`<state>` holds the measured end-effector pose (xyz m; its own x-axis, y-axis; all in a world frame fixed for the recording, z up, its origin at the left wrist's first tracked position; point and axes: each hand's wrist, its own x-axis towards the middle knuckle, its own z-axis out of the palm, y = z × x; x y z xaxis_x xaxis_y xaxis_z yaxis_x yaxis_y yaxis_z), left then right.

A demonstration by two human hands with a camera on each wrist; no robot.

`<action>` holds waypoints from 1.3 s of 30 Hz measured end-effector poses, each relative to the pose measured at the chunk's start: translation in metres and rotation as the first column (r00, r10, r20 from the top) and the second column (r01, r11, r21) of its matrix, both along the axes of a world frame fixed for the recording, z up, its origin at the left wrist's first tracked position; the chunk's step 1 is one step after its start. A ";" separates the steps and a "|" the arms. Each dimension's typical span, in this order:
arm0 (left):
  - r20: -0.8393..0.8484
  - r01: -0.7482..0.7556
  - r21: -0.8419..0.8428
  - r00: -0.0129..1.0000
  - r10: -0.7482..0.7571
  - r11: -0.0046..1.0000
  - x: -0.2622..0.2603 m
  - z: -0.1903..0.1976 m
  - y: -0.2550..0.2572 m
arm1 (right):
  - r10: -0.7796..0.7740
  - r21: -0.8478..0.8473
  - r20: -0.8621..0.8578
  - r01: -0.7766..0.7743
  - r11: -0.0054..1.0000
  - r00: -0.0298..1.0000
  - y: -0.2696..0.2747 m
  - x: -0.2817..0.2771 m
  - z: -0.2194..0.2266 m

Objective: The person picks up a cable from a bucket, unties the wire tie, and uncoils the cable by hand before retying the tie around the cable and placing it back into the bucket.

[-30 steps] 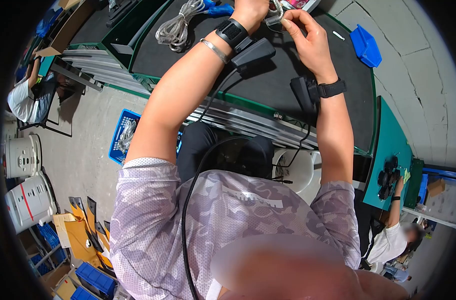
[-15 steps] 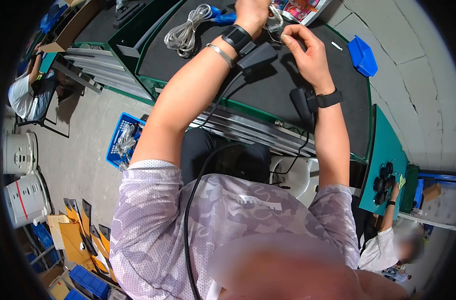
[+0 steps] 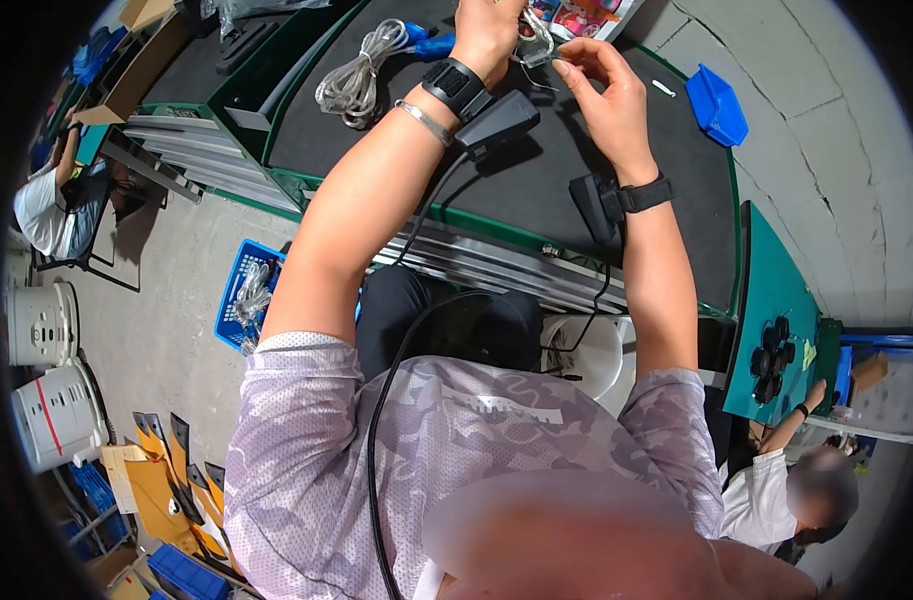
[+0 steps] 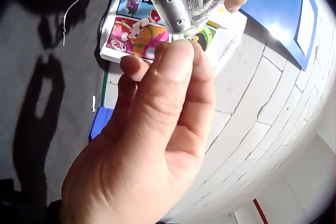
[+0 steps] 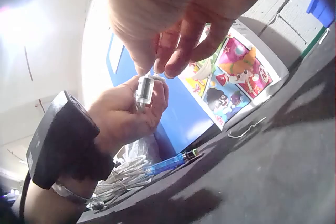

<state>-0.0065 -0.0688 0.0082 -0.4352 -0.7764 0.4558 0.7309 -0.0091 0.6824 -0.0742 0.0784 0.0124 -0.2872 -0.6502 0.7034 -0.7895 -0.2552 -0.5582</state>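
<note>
Holding a coiled clear cable up over the far end of the black counter, around 12 o'clock from the person: left hand has its grip curled round the bundle, with the cable's grey cylindrical ferrite bead sticking up between the fingers. Right hand sits just beside it at 3 o'clock, grip narrow, thumb and fingertips pinched together right at the bead; cannot tell whether they hold a thin tie or just touch the cable. Second coiled cable with blue plug lies on the counter at 10 o'clock of the hands. Colourful cartoon box at the counter's far edge, blue bin off at 3 o'clock.
</note>
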 end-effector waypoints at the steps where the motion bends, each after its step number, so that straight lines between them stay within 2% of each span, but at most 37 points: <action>1: 0.010 -0.020 -0.024 1.000 0.020 1.000 -0.001 -0.001 -0.001 | -0.009 0.014 -0.014 0.009 1.000 1.000 0.000 -0.001 -0.001; 9: -0.033 0.015 -0.036 0.999 -0.016 0.999 0.002 0.005 0.003 | -0.054 0.028 -0.053 0.056 0.998 0.997 -0.001 0.001 -0.002; 15: -0.017 0.020 -0.035 1.000 -0.020 0.999 0.003 0.007 0.006 | -0.099 -0.004 -0.154 0.100 0.995 0.983 0.000 0.003 0.000; 20: 0.044 0.016 -0.007 0.999 -0.015 1.000 0.001 0.004 0.005 | -0.061 -0.024 -0.192 0.057 0.998 0.980 -0.001 0.001 -0.001; 26: -0.032 0.036 -0.002 0.999 -0.036 0.999 0.002 0.007 0.009 | -0.017 0.004 -0.183 0.018 1.000 0.983 0.001 0.005 0.003; 28: 0.229 0.021 0.013 0.973 -0.023 1.000 0.005 0.005 0.005 | 0.006 0.008 -0.194 -0.004 1.000 0.981 0.001 0.006 0.003; 29: 0.231 0.019 0.014 0.973 -0.022 1.000 0.007 0.006 0.007 | 0.028 0.013 -0.207 -0.026 1.000 0.978 0.002 0.006 0.003; 32: 0.239 -0.048 -0.032 0.969 0.054 0.998 0.006 0.006 0.011 | 0.057 0.018 -0.261 -0.054 0.998 0.964 0.001 0.005 0.003; 34: 0.102 -0.183 -0.151 0.974 0.200 0.971 -0.003 -0.002 0.006 | 0.064 0.015 -0.291 -0.062 0.998 0.955 0.002 0.005 0.004; 35: 0.105 -0.184 -0.149 0.974 0.201 0.972 -0.004 -0.003 0.003 | 0.067 0.010 -0.322 -0.067 0.998 0.944 0.002 0.006 0.005; 37: 0.206 -0.355 -0.268 0.887 0.413 0.896 -0.005 -0.006 -0.003 | 0.128 0.033 -0.337 -0.124 0.992 0.933 0.003 0.014 0.007; 39: 0.305 -0.270 -0.158 0.901 0.307 0.950 -0.001 -0.007 -0.019 | 0.215 0.074 -0.315 -0.201 0.977 0.925 0.005 0.027 0.008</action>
